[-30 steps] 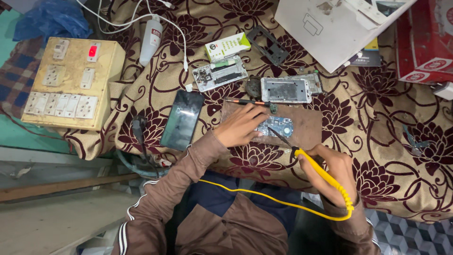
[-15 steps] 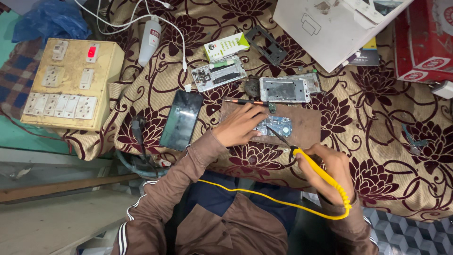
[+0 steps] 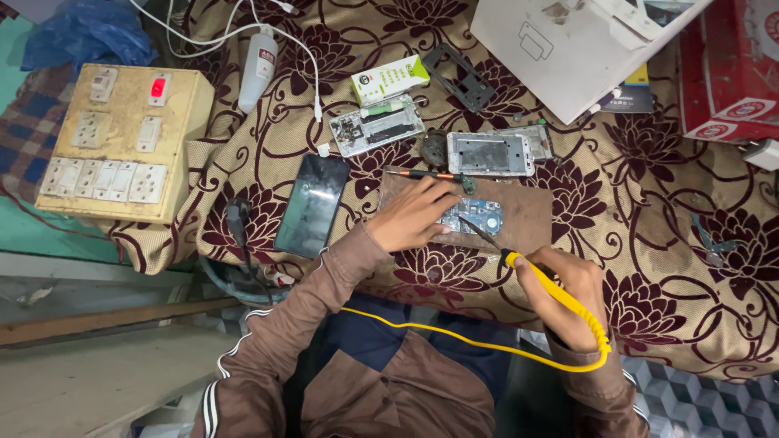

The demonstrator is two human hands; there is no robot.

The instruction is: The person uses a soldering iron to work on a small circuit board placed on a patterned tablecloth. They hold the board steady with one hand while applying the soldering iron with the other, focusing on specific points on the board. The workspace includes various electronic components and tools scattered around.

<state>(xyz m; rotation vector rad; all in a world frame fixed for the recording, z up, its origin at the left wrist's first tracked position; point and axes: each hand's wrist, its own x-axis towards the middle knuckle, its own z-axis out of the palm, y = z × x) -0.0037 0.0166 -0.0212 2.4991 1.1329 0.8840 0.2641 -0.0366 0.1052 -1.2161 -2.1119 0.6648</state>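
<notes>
The left hand (image 3: 414, 217) lies flat with fingers pressed on the small blue circuit board (image 3: 475, 216), already out of its phone and lying crosswise, while the right hand (image 3: 568, 296) grips the yellow soldering iron (image 3: 531, 272), tip slanting up-left just touching the board, work seemingly unfinished.

A yellowed switchboard (image 3: 122, 142) with a lit red switch sits at the left edge of the flowered cloth (image 3: 665, 211). Beside it lies a dark phone (image 3: 312, 204), screen up — above that, an opened phone frame (image 3: 378, 126) and a small green-and-white box (image 3: 389, 79). A white adapter (image 3: 258, 69) trails white cable. Farther right — a white carton (image 3: 568, 49) and a red box (image 3: 730, 73)
</notes>
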